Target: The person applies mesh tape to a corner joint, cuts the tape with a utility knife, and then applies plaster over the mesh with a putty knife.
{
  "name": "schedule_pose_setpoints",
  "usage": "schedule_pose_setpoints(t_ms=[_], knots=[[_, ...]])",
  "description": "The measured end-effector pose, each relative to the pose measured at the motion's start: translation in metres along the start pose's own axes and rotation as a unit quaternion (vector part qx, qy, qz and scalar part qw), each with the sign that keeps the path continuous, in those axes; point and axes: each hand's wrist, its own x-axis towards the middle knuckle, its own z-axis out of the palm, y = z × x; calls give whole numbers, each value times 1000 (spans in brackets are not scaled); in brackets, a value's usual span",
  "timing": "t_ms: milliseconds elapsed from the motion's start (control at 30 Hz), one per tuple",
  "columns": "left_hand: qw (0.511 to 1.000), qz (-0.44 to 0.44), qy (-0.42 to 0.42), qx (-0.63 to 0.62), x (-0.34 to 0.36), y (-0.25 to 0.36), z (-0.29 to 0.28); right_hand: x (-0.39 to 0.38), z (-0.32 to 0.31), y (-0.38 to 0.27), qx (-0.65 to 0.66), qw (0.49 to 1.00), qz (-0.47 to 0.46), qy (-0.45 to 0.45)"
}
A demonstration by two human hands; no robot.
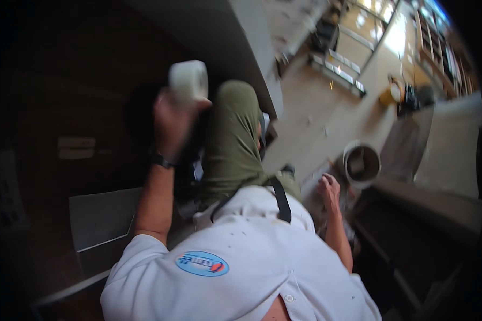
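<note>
My left hand [174, 120], blurred, grips a white roll [190, 80], apparently tape, raised beside my left knee [235, 99] in olive trousers. My right hand [329, 190] hangs at my right side with its fingers loosely bent and apart, holding nothing visible, near a metal-coloured bucket [370, 176] with something inside it. A pale board or sheet [99, 214] lies at my lower left.
A grey panel [241, 37] rises ahead on the left. On the pale floor [300, 134] stand a yellow container [391, 93] and dark items beside it. Shelving [444, 53] and metal rails [337, 75] are farther off. A dark boxy structure [391, 235] is at my right.
</note>
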Motion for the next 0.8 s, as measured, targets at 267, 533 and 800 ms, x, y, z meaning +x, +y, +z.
schedule_pose_setpoints(t_ms=[267,533,800], knots=[[945,301,-49,123,31,63,40,-73,170,-349,-69,844,-504,-168],[916,385,-2,109,48,72,60,-131,217,-434,-211,678,-703,-49],[927,352,39,125,55,66,50,-119,239,-437,-174,650,-739,-46]])
